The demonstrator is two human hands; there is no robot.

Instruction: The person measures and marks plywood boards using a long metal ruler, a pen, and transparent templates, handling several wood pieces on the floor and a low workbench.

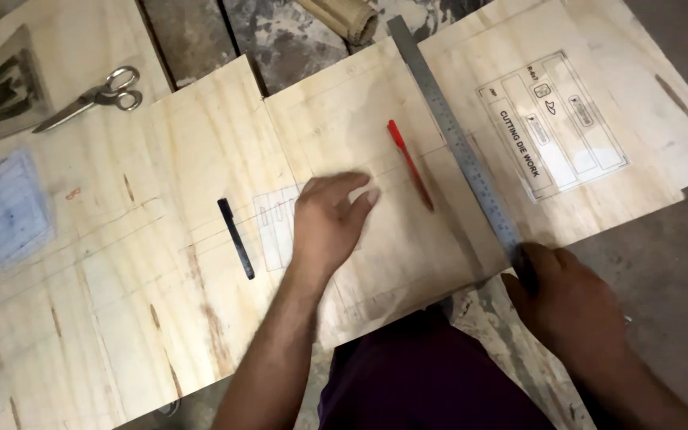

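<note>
The left hand (330, 219) lay open, palm down and fingers spread, pressing flat on the pale square plywood sheet (360, 207) bearing faint pencil lines. The right hand (563, 299) was closed around the near end of the long grey steel ruler (454, 135), which ran diagonally away across the sheet's right edge. A red pen (409, 163) lay just beyond the left fingertips, between that hand and the ruler; a black pen (236, 237) lay to the left of the wrist. Metal scissors (93, 97) rested well apart, far left. Judged step: aligning the ruler for marking. The next move would call for settling the ruler on the pencil lines and holding it firm.
</note>
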